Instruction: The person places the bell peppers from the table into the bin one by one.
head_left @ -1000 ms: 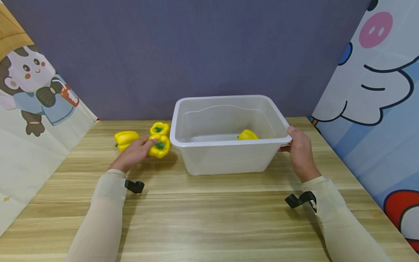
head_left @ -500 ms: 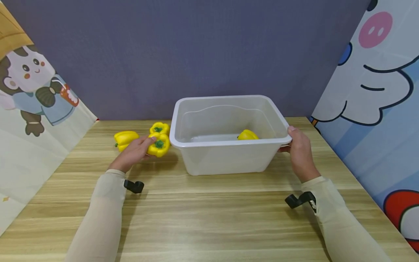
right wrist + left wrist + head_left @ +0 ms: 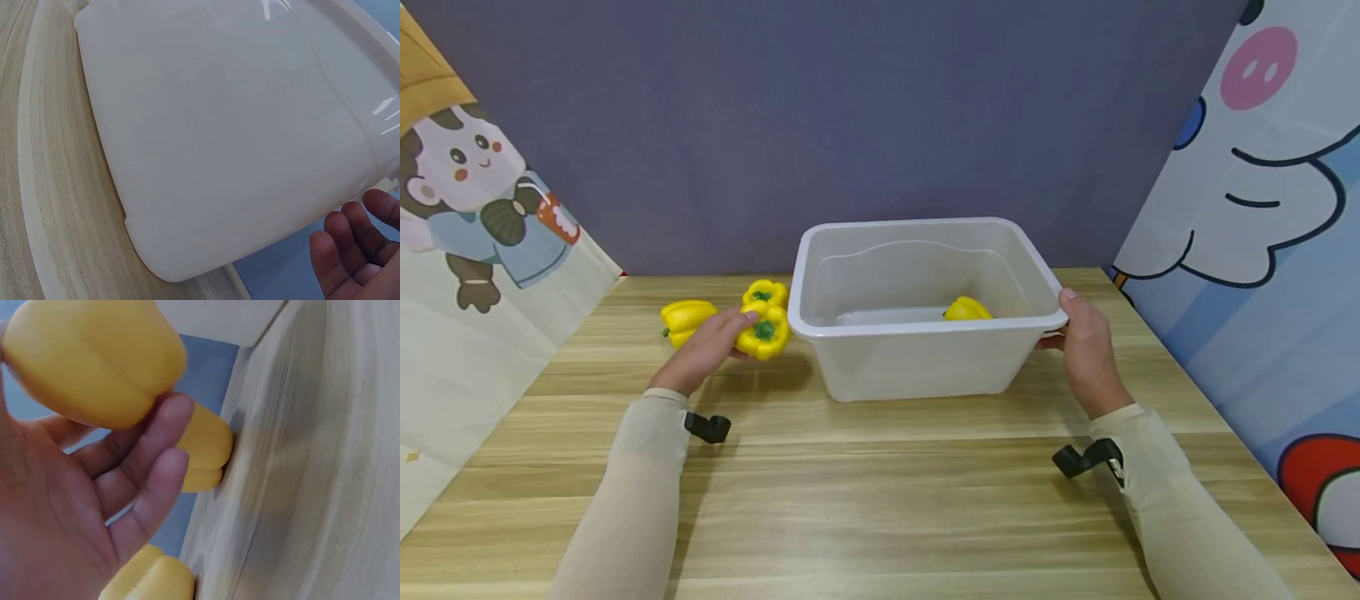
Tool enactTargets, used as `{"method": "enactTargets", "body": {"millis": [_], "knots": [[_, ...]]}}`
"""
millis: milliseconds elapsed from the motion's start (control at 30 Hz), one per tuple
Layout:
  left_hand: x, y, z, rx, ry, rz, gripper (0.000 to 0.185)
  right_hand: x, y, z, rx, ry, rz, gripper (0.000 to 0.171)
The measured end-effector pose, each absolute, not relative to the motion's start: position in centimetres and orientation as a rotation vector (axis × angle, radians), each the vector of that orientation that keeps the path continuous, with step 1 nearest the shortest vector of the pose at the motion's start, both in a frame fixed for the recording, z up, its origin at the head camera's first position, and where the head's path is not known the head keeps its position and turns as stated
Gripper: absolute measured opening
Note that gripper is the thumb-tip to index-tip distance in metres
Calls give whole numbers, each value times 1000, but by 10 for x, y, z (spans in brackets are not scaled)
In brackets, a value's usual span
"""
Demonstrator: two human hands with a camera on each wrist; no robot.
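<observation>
My left hand (image 3: pixel 700 352) holds a yellow bell pepper (image 3: pixel 771 340) by its side, thumb on top and stem facing me, just left of the bin. In the left wrist view this pepper (image 3: pixel 94 359) is raised above the wooden surface, with fingers curled under it. A second bell pepper (image 3: pixel 766 292) stands right behind it, and a third (image 3: pixel 685 317) lies on its side beyond my left hand. On the right, my right hand (image 3: pixel 1088 358) grips the rim of the white plastic bin (image 3: pixel 925 367), thumb over the edge. Inside the bin sits another yellow bell pepper (image 3: pixel 967 309), partly hidden by the front wall.
The wood-grain table (image 3: pixel 880 500) stretches in front of the bin. A grey-blue panel (image 3: pixel 880 108) rises behind it, and printed cartoon sheets (image 3: pixel 490 208) flank both sides.
The held bell pepper has shifted very slightly up and left with my left hand. My right hand and the bin have stayed in place.
</observation>
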State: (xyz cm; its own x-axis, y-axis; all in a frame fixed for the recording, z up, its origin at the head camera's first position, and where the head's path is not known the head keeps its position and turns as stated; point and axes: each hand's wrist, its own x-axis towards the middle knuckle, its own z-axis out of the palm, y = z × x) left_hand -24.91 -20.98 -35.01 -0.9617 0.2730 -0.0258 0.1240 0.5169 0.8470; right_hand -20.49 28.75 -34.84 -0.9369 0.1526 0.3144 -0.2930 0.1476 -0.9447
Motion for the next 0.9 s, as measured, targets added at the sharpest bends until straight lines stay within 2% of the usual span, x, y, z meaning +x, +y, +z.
{"method": "enactTargets", "body": {"millis": [500, 900], "knots": [[-246, -209, -345, 388, 2583, 1529, 53, -204, 287, -349, 133, -2084, 1865, 54], [-246, -209, -344, 389, 2553, 1595, 58, -204, 288, -349, 148, -2086, 1868, 54]]}}
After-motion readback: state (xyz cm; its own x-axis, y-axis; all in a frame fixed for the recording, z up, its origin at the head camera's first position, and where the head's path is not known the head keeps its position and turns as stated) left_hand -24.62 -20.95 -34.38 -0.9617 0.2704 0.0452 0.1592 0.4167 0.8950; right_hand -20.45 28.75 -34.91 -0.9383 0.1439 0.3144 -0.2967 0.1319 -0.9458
